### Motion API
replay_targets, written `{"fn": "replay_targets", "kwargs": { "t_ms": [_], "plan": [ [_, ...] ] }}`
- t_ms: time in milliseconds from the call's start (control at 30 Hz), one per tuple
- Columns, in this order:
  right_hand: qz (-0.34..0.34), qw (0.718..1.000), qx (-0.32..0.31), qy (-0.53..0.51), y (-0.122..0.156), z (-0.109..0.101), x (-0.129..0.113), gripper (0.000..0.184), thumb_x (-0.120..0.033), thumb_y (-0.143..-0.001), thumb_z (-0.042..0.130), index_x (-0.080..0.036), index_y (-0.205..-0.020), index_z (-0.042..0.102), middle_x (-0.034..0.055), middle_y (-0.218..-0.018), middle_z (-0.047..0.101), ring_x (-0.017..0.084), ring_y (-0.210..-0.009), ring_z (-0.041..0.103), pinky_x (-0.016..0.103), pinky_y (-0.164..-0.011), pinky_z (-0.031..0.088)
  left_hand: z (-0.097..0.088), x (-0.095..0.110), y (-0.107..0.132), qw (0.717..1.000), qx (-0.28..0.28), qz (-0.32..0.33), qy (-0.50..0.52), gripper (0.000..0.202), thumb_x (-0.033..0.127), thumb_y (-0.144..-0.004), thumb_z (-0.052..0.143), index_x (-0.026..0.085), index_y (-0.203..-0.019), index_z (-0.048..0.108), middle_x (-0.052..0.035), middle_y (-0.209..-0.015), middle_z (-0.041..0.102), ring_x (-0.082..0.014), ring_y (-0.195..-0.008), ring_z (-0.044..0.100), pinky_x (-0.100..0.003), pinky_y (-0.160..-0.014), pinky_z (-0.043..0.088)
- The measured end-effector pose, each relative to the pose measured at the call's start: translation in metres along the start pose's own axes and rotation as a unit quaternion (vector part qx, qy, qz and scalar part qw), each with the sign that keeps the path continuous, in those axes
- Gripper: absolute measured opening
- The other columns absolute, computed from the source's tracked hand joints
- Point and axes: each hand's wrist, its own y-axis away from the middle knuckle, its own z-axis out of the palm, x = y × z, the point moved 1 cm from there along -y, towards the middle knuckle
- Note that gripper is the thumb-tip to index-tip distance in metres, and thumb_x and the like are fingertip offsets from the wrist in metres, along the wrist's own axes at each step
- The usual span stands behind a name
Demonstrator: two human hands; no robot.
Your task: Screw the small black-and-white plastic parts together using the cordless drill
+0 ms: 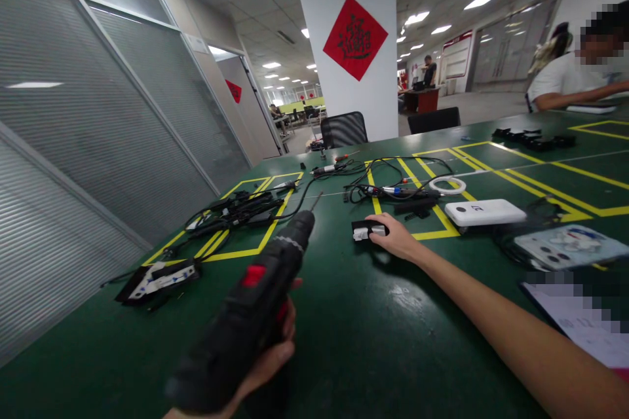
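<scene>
A black cordless drill (250, 304) with red accents fills the lower left of the head view. My left hand (275, 357) is wrapped around its grip, and its thin bit (317, 201) points away from me over the table. Farther forward, my right hand (397, 237) grips a small black housing (360, 225) with a silver-white part (363, 234) inside, down at the tabletop. The fingers hide some of this piece. The drill bit and the housing are apart.
Tangled black cables (246, 213) lie at left on the green table (324, 340), near a black-and-white part (160, 280). A white power bank (484, 211), phone (574, 245), white ring (447, 185) and paper (580, 321) are at right. A person (565, 82) sits at the far right.
</scene>
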Motion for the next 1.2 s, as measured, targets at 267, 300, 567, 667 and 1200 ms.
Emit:
{"fn": "replay_targets", "kwargs": {
  "t_ms": [267, 300, 567, 667, 1200],
  "plan": [
    [-0.011, 1.0, -0.003, 0.008, 0.002, -0.002, -0.004, 0.037, -0.029, -0.075, 0.057, -0.022, -0.111, 0.057, 0.0035, -0.102, 0.054, 0.015, -0.09, 0.055, 0.029, -0.086, 0.041, 0.019, -0.04, -0.009, 0.943, -0.063, -0.091, 0.314, 0.038, 0.018, -0.072, 0.045, 0.014, -0.11, 0.047, 0.0005, -0.074, 0.039, -0.0099, -0.054, 0.042, -0.035, -0.064, 0.04],
    [-0.013, 1.0, -0.004, 0.012, 0.002, -0.002, -0.004, 0.038, -0.031, -0.075, 0.057, -0.022, -0.112, 0.057, 0.0038, -0.102, 0.054, 0.016, -0.09, 0.055, 0.029, -0.086, 0.041, 0.021, -0.046, -0.006, 0.938, -0.068, -0.105, 0.324, 0.038, 0.017, -0.073, 0.043, 0.014, -0.11, 0.047, 0.0011, -0.073, 0.039, -0.009, -0.052, 0.041, -0.036, -0.064, 0.04],
    [0.004, 1.0, -0.009, 0.025, -0.001, 0.006, 0.0, 0.047, -0.033, -0.077, 0.055, -0.021, -0.122, 0.051, 0.0074, -0.111, 0.049, 0.018, -0.097, 0.053, 0.032, -0.092, 0.039, 0.035, -0.051, -0.008, 0.913, -0.07, -0.119, 0.384, 0.027, 0.027, -0.083, 0.033, 0.014, -0.102, 0.048, 0.0043, -0.061, 0.035, -0.0067, -0.041, 0.035, -0.028, -0.051, 0.033],
    [0.012, 1.0, -0.007, 0.02, -0.002, 0.009, 0.002, 0.048, -0.033, -0.078, 0.053, -0.022, -0.125, 0.049, 0.0073, -0.112, 0.047, 0.018, -0.098, 0.052, 0.033, -0.094, 0.038, 0.037, -0.048, -0.009, 0.914, -0.068, -0.118, 0.383, 0.029, 0.029, -0.085, 0.031, 0.012, -0.101, 0.048, 0.0043, -0.06, 0.035, -0.0066, -0.04, 0.036, -0.028, -0.05, 0.033],
    [0.011, 0.999, 0.001, 0.05, 0.0, 0.012, -0.001, 0.042, -0.032, -0.08, 0.05, -0.025, -0.121, 0.05, 0.0063, -0.11, 0.045, 0.018, -0.096, 0.053, 0.032, -0.092, 0.039, 0.039, -0.048, -0.01, 0.919, -0.086, -0.116, 0.367, 0.028, 0.028, -0.083, 0.033, 0.013, -0.102, 0.048, 0.0034, -0.061, 0.039, -0.0074, -0.04, 0.039, -0.028, -0.05, 0.035]
  ]
}}
